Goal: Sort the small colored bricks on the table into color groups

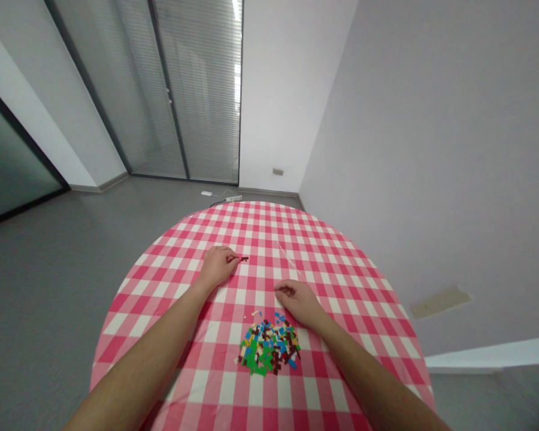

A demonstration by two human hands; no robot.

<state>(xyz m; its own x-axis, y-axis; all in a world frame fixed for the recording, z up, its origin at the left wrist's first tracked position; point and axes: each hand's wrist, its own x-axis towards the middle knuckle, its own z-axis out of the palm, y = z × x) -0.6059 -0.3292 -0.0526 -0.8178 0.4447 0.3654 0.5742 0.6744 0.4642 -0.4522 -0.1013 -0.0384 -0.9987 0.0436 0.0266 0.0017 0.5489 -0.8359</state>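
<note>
My left hand [219,265] reaches out over the checked cloth, thumb and fingers pinched at the near end of a small dark brown piece of joined toy bricks [245,259]. Closer to me and to the right, my right hand [299,300] is curled with its fingertips together. Whatever it may hold is too small or hidden to make out. Just below the right hand lies a loose pile of small toy bricks [265,344] in green, blue, brown, white and yellow. A few loose ones lie along the pile's far edge.
A round table with a red and white checked tablecloth [260,230] carries everything. Beyond it, a power strip [233,199] with a cable lies on the grey floor [130,221]. The right-hand wall [408,179] stands close to the table's right side. Glass partitions with blinds [197,90] are behind.
</note>
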